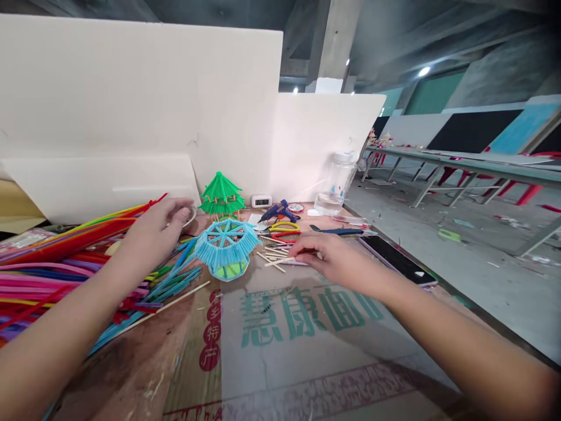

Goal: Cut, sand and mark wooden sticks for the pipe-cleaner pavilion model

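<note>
- While both your arms stretch over the cardboard sheet point(307, 351), the heap of coloured straws point(56, 263) lies under and behind your left hand point(153, 234).
- The blue straw roof point(227, 245) sits between your two grips, closer to the left one.
- Your left hand curls loosely around a small pale ring point(190, 215); whether it pinches it, you cannot tell.
- Your right hand point(331, 257) pinches a thin wooden stick point(280, 261), its free end pointing toward the blue roof.

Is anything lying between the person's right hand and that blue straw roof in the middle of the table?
Only a few loose wooden sticks lie on the cardboard between the right hand and the blue straw roof; nothing taller stands there.
</note>
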Available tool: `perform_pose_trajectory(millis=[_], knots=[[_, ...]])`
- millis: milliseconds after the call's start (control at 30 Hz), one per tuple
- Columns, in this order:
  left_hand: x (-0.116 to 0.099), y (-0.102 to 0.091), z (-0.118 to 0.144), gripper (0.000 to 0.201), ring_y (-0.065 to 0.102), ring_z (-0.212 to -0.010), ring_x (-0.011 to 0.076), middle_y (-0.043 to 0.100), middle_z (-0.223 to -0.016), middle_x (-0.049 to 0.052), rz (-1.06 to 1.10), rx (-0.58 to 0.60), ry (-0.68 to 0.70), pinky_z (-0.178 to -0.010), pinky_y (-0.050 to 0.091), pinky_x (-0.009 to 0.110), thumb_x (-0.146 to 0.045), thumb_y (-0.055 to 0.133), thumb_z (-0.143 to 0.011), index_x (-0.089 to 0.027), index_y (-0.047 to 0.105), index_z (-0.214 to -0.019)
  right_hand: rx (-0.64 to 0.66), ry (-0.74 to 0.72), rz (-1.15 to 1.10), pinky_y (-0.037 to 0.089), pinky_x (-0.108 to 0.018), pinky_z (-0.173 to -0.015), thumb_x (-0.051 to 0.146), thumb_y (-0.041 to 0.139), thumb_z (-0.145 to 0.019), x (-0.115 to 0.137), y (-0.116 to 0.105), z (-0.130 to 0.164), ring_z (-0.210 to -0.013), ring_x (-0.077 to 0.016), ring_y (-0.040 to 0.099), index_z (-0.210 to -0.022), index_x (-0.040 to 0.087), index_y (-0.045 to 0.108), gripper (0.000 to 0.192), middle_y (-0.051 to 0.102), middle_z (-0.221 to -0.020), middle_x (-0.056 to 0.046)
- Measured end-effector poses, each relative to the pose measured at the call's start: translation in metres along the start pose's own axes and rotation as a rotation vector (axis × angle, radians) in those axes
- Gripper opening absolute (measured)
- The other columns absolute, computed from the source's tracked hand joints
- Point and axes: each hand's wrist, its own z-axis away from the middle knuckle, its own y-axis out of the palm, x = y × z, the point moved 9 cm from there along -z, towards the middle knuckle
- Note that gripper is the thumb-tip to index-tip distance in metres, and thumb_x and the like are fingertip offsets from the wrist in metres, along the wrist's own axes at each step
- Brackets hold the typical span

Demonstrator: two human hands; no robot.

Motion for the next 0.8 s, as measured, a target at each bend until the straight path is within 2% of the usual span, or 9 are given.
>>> perform_pose_trajectory(millis=[33,133,200,300,400,500,600,667,800], knots=[[-0.014,0.002,0.019,0.037,0.060,-0.112,0.0262,0.069,-0.117,-0.001,-0.023,0.052,0.052,-0.100,0.043,0.040,-0.045,0.045,-0.098,-0.023,0.064,-0.121,-0.013,-0.044,0.012,0.045,-0.027,-0.070,0.012,0.055,-0.090,0.006,0.004,0.000,-0.080,-0.0172,0.063,-0.090,0.018,0.069,0.016,0.072,-0.090,-0.005],[-0.051,0.041,0.076,0.041,0.066,-0.098,0.0253,0.073,-0.110,0.001,-0.158,0.274,0.300,-0.086,0.048,0.035,-0.052,0.042,-0.096,-0.025,0.068,-0.112,-0.013,-0.129,0.002,0.046,-0.027,-0.073,0.011,0.056,-0.091,0.024,0.026,0.005,-0.081,-0.0168,0.063,-0.092,0.018,0.069,0.015,0.072,-0.089,-0.004],[-0.055,0.079,0.103,0.039,0.067,-0.095,0.0244,0.074,-0.105,0.004,-0.241,0.448,0.378,-0.081,0.048,0.035,-0.042,0.034,-0.100,-0.024,0.068,-0.108,-0.002,-0.157,-0.011,0.046,-0.027,-0.074,0.011,0.056,-0.092,0.034,0.042,0.011,-0.082,-0.0169,0.063,-0.093,0.018,0.069,0.015,0.071,-0.089,-0.005],[-0.044,0.112,0.116,0.040,0.066,-0.083,0.0228,0.072,-0.090,0.005,-0.292,0.537,0.408,-0.075,0.045,0.034,-0.035,0.031,-0.101,-0.022,0.067,-0.090,0.019,-0.167,-0.045,0.048,-0.026,-0.073,0.010,0.055,-0.092,0.040,0.058,0.020,-0.081,-0.0168,0.064,-0.094,0.017,0.070,0.017,0.072,-0.089,-0.005],[-0.029,0.123,0.116,0.037,0.064,-0.078,0.0214,0.070,-0.086,0.004,-0.247,0.543,0.387,-0.071,0.044,0.033,-0.034,0.031,-0.102,-0.022,0.063,-0.086,0.017,-0.092,-0.085,0.050,-0.029,-0.077,0.021,0.056,-0.094,0.016,0.048,0.020,-0.084,-0.0179,0.066,-0.096,0.018,0.071,0.015,0.074,-0.092,-0.006],[-0.017,0.125,0.117,0.034,0.064,-0.081,0.0208,0.068,-0.085,0.003,-0.132,0.500,0.358,-0.072,0.045,0.031,-0.033,0.031,-0.102,-0.022,0.059,-0.086,-0.178,0.126,-0.052,0.052,-0.032,-0.078,0.034,0.051,-0.097,-0.043,-0.001,0.013,-0.088,-0.0203,0.067,-0.101,0.018,0.070,0.026,0.074,-0.098,-0.007],[-0.014,0.130,0.121,0.035,0.063,-0.080,0.0199,0.066,-0.083,0.003,-0.021,0.482,0.375,-0.071,0.045,0.030,-0.035,0.029,-0.102,-0.022,0.057,-0.085,-0.199,0.190,0.005,0.053,-0.038,-0.079,0.031,0.046,-0.097,-0.082,-0.026,-0.003,-0.085,-0.0235,0.067,-0.108,0.014,0.069,0.031,0.073,-0.097,-0.012],[-0.016,0.133,0.123,0.035,0.062,-0.078,0.0190,0.065,-0.082,0.003,0.037,0.491,0.393,-0.069,0.044,0.029,-0.035,0.030,-0.102,-0.022,0.057,-0.085,-0.123,0.158,0.036,0.051,-0.040,-0.083,0.029,0.054,-0.093,-0.086,-0.015,-0.021,-0.087,-0.0244,0.067,-0.105,0.015,0.072,0.025,0.073,-0.100,-0.012],[-0.018,0.134,0.120,0.032,0.060,-0.078,0.0182,0.065,-0.082,0.002,0.117,0.469,0.374,-0.069,0.043,0.029,-0.033,0.033,-0.102,-0.021,0.057,-0.084,0.083,-0.015,0.064,0.044,-0.037,-0.097,0.024,0.066,-0.086,-0.058,0.049,-0.062,-0.105,-0.0250,0.063,-0.104,0.019,0.073,0.020,0.072,-0.111,-0.010]])
